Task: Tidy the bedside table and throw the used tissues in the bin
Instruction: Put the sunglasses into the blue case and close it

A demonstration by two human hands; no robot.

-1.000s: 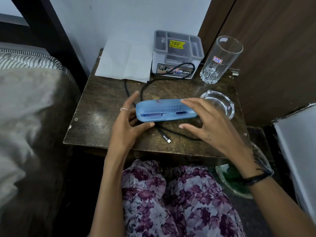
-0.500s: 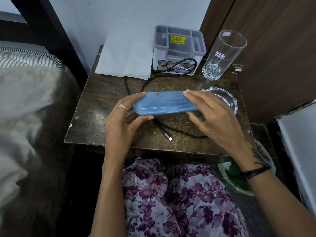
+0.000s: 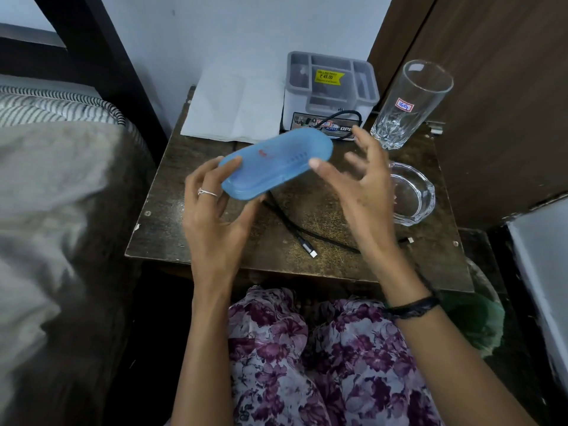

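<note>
- Blue plastic case [image 3: 276, 162], long and rounded, is held tilted above the dark wooden bedside table [image 3: 190, 210].
- Left hand [image 3: 215, 219] grips the case's lower left end, thumb under it and fingers curled over the top edge; a ring shows on one finger.
- Right hand [image 3: 359, 192] is spread with fingers loosely bent; its thumb tip touches the case's right side, and the other fingers hold nothing.
- White tissue [image 3: 233, 109] lies flat at the back left of the table, against the wall.
- Grey organiser box [image 3: 332, 90] stands beside the tissue.
- Tall empty glass [image 3: 408, 106] stands at the back right, with a glass ashtray [image 3: 412, 195] in front of it.
- Black cable [image 3: 295, 232] trails across the tabletop.
</note>
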